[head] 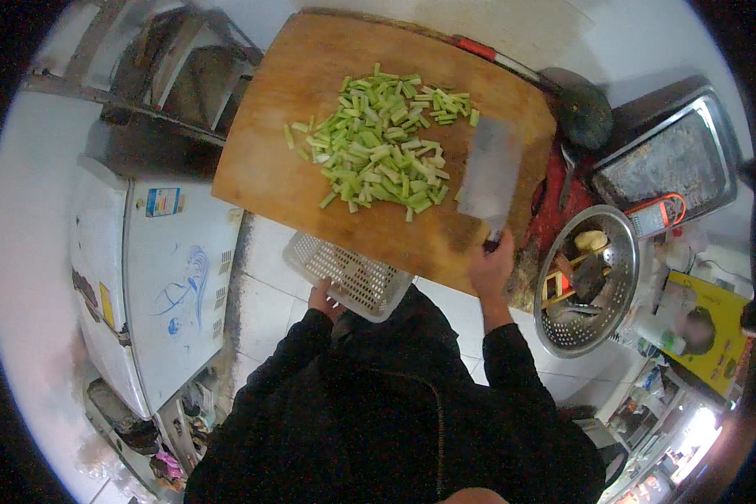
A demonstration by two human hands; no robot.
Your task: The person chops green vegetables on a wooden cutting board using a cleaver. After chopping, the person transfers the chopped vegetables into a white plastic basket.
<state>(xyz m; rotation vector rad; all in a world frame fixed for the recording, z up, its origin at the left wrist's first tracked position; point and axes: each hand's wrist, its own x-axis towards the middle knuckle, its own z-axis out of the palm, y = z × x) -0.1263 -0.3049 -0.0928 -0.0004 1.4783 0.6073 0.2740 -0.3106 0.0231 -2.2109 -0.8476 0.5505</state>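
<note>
My right hand [492, 271] grips the handle of a cleaver [492, 170], whose broad blade lies over the right part of a wooden cutting board [271, 151]. Left of the blade, chopped green stalks, perhaps celery [378, 151], spread in a loose pile, with a few pieces scattered at its edges. My left hand [326, 299] holds the near rim of a white perforated plastic basket [353, 268]. The basket is just below the board's front edge, which hides its far part. No stalk pieces show in the visible part of the basket.
Right of the board stands a steel colander [589, 327] with several items in it. Beyond it are a metal tray [674, 157], a dark round object [576, 107] and a yellow box [705, 327]. A white refrigerator [176, 277] stands at the left.
</note>
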